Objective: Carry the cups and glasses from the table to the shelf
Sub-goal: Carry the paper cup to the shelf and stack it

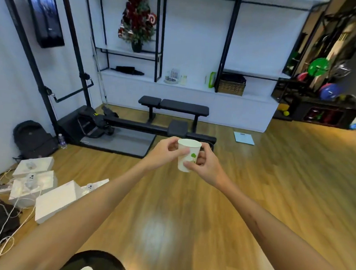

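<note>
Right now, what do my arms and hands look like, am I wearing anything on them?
Both arms are bare as far as the picture shows: no sleeves, gloves, watch or rings in view. The left hand and the right hand show uncovered fingers. A dark streak runs along the right forearm.

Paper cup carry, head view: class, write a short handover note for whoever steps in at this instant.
Left hand and right hand: both grip the white paper cup, upright, held out over the wooden floor.
Shelf: across the room behind the black bench; it already holds glassware, and there is free space beside it.
Done: cup picked up.
Left: walk over and set the cup on the shelf. The table is out of view, so remaining cups are unknown.
</note>
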